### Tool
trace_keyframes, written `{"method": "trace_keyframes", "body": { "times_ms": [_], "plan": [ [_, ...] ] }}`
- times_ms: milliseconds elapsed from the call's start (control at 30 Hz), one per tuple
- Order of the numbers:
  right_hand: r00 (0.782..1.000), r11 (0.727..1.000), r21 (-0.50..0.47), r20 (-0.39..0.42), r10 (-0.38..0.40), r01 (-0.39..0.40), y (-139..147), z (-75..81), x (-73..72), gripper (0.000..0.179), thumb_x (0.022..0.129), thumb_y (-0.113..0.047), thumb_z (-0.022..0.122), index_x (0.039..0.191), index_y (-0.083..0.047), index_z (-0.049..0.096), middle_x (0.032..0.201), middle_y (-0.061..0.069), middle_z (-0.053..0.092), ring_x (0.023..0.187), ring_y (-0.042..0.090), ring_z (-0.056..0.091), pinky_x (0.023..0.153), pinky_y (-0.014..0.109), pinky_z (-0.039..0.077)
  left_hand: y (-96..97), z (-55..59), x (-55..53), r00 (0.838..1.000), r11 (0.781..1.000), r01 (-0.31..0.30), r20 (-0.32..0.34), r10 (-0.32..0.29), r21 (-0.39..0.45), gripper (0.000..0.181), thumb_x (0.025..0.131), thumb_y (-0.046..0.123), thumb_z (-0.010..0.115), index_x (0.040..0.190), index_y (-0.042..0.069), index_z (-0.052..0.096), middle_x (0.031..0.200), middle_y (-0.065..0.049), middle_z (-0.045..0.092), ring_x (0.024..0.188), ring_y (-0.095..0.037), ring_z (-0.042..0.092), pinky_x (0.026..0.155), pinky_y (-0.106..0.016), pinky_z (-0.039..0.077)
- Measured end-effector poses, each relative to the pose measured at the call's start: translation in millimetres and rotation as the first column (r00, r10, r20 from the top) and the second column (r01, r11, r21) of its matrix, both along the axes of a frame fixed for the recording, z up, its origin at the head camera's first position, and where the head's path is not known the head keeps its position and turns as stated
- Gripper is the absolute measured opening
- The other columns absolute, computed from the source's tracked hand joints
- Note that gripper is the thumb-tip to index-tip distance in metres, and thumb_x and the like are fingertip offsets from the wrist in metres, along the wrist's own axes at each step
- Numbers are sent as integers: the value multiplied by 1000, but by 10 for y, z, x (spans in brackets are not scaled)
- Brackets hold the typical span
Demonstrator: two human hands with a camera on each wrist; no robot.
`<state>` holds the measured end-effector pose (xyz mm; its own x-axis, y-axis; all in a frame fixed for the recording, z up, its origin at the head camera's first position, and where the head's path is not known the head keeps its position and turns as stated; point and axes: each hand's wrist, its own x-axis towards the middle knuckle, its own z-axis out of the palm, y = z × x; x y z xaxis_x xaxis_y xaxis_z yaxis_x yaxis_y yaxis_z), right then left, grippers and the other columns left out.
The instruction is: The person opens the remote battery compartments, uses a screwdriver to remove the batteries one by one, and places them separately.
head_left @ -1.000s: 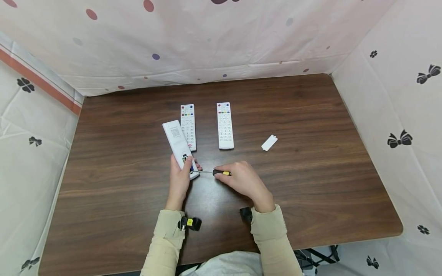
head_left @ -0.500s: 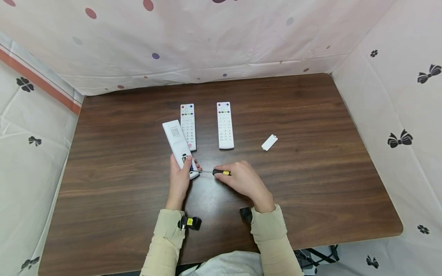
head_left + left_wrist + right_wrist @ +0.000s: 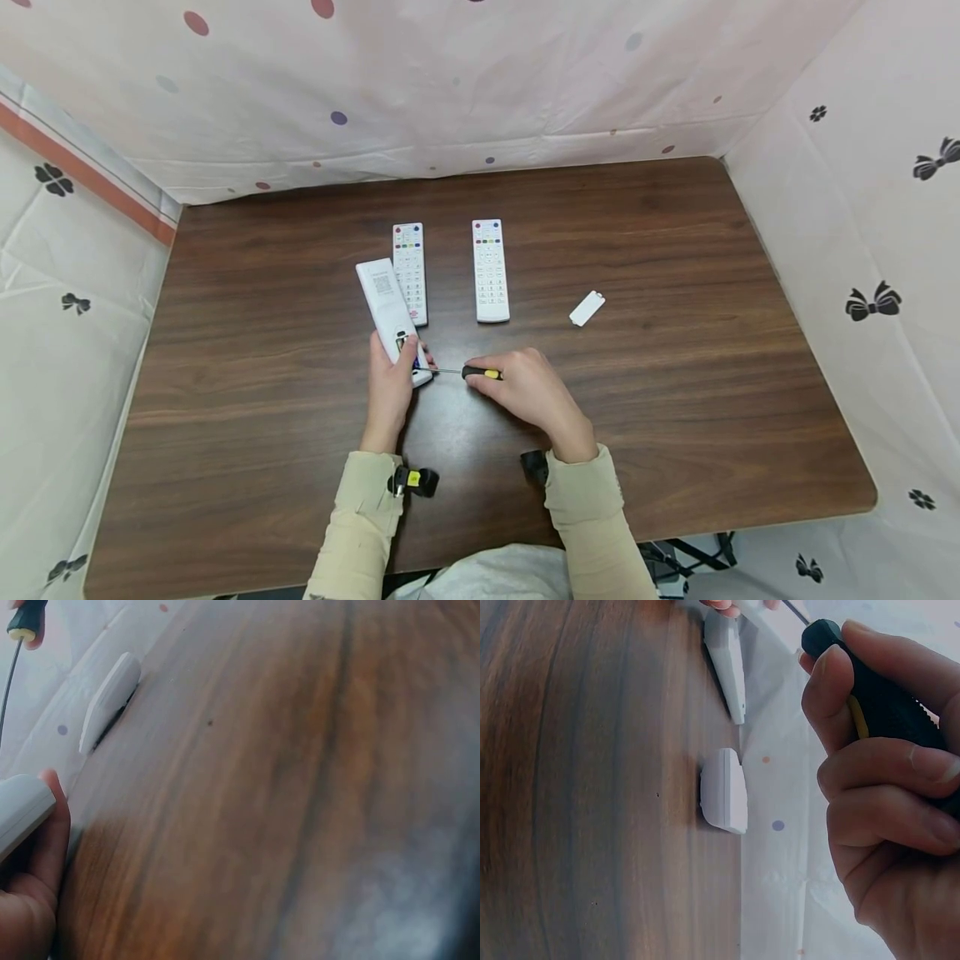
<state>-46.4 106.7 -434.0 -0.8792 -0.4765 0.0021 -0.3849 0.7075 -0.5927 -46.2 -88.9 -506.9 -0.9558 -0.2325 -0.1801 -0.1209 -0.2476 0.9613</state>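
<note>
My left hand (image 3: 388, 392) grips a white remote control (image 3: 384, 296) that lies back side up, its battery bay uncovered near the lower end. The thumb lies over the bay, hiding part of the batteries in it. In my right hand (image 3: 528, 392) is a screwdriver (image 3: 482, 373) with a black and yellow handle; its thin shaft reaches left to the bay. The right wrist view shows fingers curled round the screwdriver handle (image 3: 889, 705). In the left wrist view, the held remote's end (image 3: 22, 810) rests against the left fingers.
A second remote (image 3: 408, 271) lies face up, partly overlapped by the held one in the head view. To its right is a third remote (image 3: 491, 271), also face up. A small white battery cover (image 3: 587, 308) lies farther right on the brown wooden table (image 3: 712, 375).
Both hands, the held remote and the screwdriver stay in nearly the same place. The head view has shifted very slightly.
</note>
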Motion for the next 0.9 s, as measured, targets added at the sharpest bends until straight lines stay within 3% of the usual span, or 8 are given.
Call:
{"method": "trace_keyframes", "body": {
  "times_ms": [233, 600, 900],
  "plan": [
    [1000, 1000, 11, 1, -5, 5, -3, 5, 10, 23, 82, -35, 62, 101, -25, 69, 88, -10, 67, 75, 2, 60, 68, 23, 47, 6, 14, -5, 1000, 1000, -9, 15, 10, -16, 39, 90, 24, 53, 122, 12, 33, 89, -19, 54, 68, -26, 58, 58, -35, 52],
    [1000, 1000, -3, -2, -10, 10, 2, 6, 1, 24, 82, -34, 63, 102, -21, 69, 89, -8, 68, 76, 3, 61, 68, 24, 48, 12, 14, -29, 1000, 999, -18, 20, 19, -27, 39, 90, 24, 54, 120, 11, 34, 88, -18, 54, 64, -24, 58, 57, -39, 52],
    [999, 998, -42, 20, -40, 41, 9, 58, 13, 24, 82, -34, 63, 103, -23, 69, 92, -7, 67, 80, 3, 61, 69, 24, 48, -14, 50, -51, 999, 999, -30, 43, 29, 26, 39, 90, 22, 53, 121, 10, 31, 89, -20, 52, 64, -23, 57, 57, -40, 52]
  ]
}}
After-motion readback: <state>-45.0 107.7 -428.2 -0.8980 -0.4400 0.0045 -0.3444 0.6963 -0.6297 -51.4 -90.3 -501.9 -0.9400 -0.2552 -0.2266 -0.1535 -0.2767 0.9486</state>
